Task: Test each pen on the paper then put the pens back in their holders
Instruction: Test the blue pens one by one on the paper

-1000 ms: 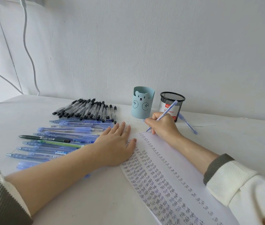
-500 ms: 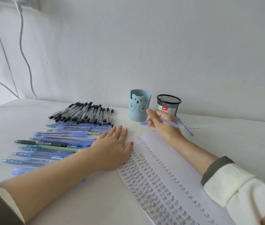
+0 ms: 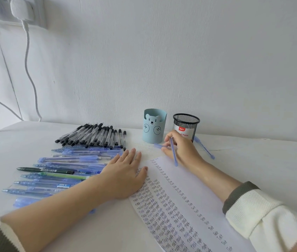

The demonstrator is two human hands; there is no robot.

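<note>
Right hand fingers grip a blue pen above the paper; left hand flat, fingers straight, on the paper edge.

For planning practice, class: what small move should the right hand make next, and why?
The right hand holds the blue pen clear of the paper, a cap-like blue piece at its fingertips; probably it should cap the pen next.
</note>
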